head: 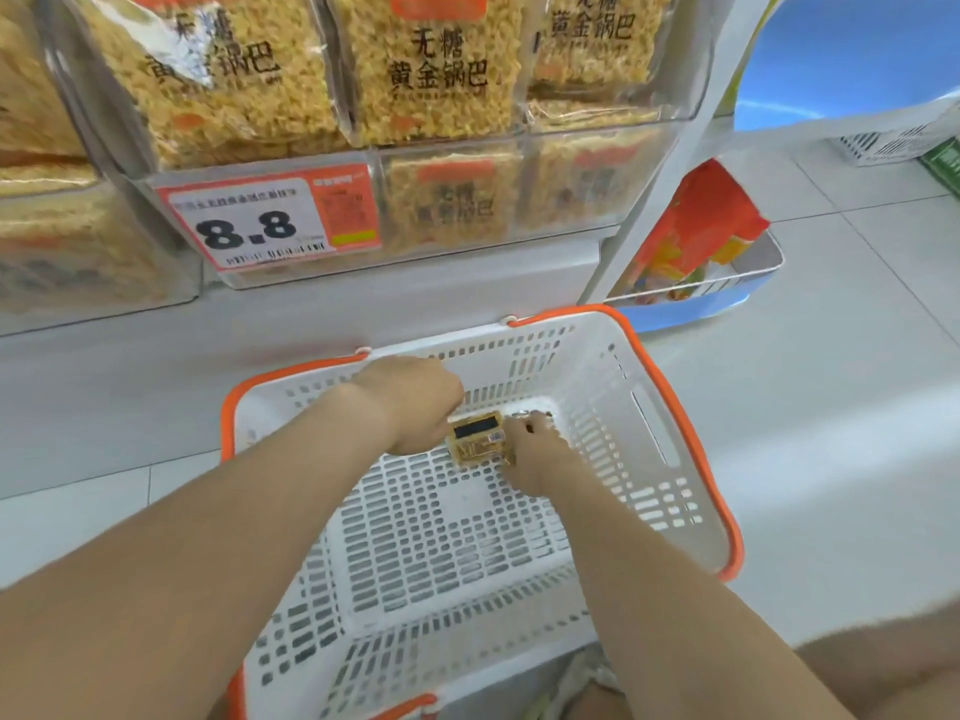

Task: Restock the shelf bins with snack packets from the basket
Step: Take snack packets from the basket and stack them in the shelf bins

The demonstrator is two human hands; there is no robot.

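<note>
A white basket with an orange rim (691, 459) stands on the floor below the shelf. Deep inside it, near the far wall, lies a small snack packet (479, 440) with yellow contents and a dark label. My left hand (415, 402) reaches in from the left and grips the packet's left edge; its fingertips are hidden. From the right, my right hand (535, 449) pinches the packet's right edge. Above, clear shelf bins (571, 215) hold yellow snack packets (431, 70) with black print.
A price tag reading 8.8 (265, 220) hangs on the front of the bin. To the right, a low white tray (763, 262) holds orange and yellow bags. Another white crate (883, 142) sits at the far right on the tiled floor.
</note>
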